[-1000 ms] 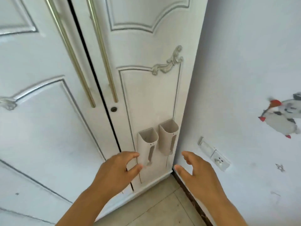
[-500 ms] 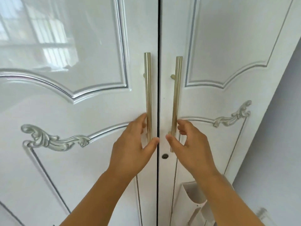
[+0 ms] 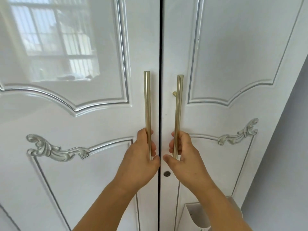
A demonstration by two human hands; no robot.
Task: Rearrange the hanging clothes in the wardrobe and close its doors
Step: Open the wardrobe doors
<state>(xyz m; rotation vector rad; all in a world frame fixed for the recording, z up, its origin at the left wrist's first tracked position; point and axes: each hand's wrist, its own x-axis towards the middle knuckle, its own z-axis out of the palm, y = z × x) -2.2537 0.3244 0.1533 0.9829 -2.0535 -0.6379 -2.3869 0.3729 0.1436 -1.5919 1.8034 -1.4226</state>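
no readable text

we find no words, labels, brands or numbers on the white wardrobe doors (image 3: 83, 164) or their gold bar handles (image 3: 147, 105); the white holder (image 3: 196, 217) at the right door's lower edge shows only a tiny green speck we cannot read.

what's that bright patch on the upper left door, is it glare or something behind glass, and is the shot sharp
Head view: the patch is a window reflection on the glossy left door, not see-through glass; the right door shows only soft shading. Both hands, left hand and right hand, and the brass handles look sharp; door edges lean outward from wide-angle distortion.
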